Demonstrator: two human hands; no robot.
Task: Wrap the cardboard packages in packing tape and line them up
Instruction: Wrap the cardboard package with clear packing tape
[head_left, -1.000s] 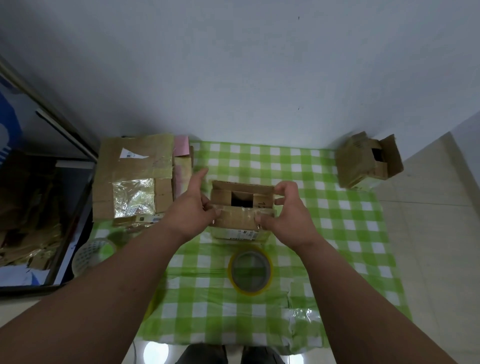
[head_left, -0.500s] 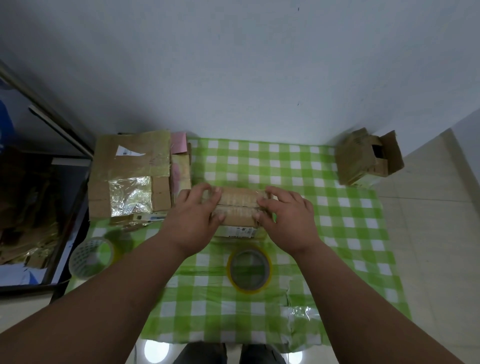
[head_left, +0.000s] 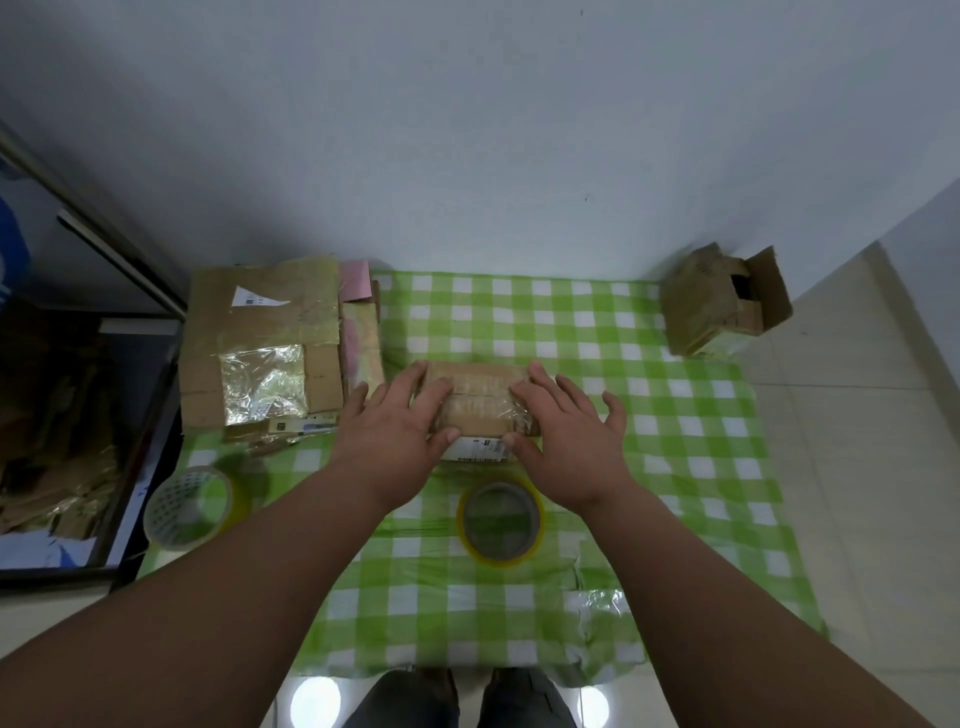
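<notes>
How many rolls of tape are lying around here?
2. One yellow-rimmed tape roll lies on the green checked cloth near the wrists; a paler tape roll sits at the cloth's left edge. Others may be hidden.

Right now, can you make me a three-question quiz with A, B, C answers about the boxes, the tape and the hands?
1. Where is the yellow tape roll?
A) on the big box
B) just in front of the small box, nearer the person
C) against the wall

2. How many tape rolls are on the green checked cloth?
A) one
B) two
C) four

3. What are the hands doing?
A) pressing flat on the small box
B) peeling tape
C) hanging idle

Answers: 1 B, it lies below the box; 2 B, the other roll is further left; 3 A, left hand and right hand rest flat on it.
</notes>
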